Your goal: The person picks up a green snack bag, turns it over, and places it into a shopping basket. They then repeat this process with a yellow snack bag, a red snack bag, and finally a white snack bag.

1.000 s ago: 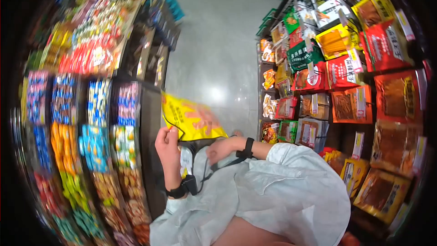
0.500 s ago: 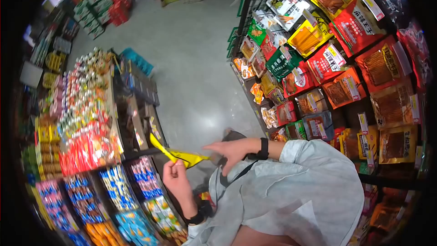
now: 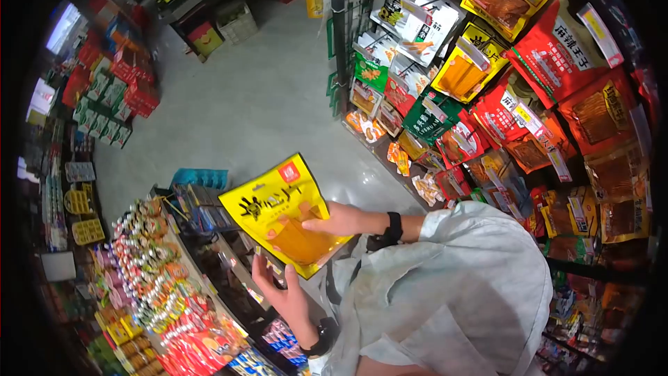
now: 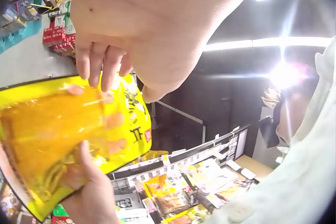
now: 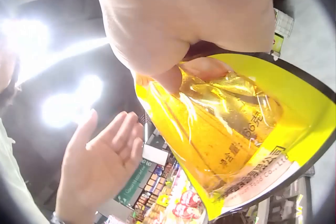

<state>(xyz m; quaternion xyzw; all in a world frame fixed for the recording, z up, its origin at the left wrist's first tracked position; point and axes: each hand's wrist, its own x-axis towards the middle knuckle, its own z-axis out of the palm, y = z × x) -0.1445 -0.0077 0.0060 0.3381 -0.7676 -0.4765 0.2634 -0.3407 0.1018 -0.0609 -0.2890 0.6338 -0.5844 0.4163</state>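
A yellow snack bag (image 3: 282,202) with black lettering and a clear window onto orange-brown strips is tilted in front of the body. My right hand (image 3: 341,221) grips it by the right side, thumb across the front face. The left hand (image 3: 287,303) is just below the bag's lower left edge, its fingers spread and relaxed. Seen from the right wrist, the open left palm (image 5: 102,166) faces the bag (image 5: 220,140) with space between them. In the left wrist view, the right thumb (image 4: 92,169) presses on the window.
On the right, a rack of hanging snack bags (image 3: 557,56) stands close to my right arm. A shelf of small packets and candies (image 3: 167,285) runs along the lower left. Grey floor (image 3: 236,97) stretches ahead, with stacked red and green boxes (image 3: 115,97) at the left.
The bag has passed from my left hand's pinch to my right hand and turned its front upward. The left hand has let go and opened. My view has swung leftward along the aisle.
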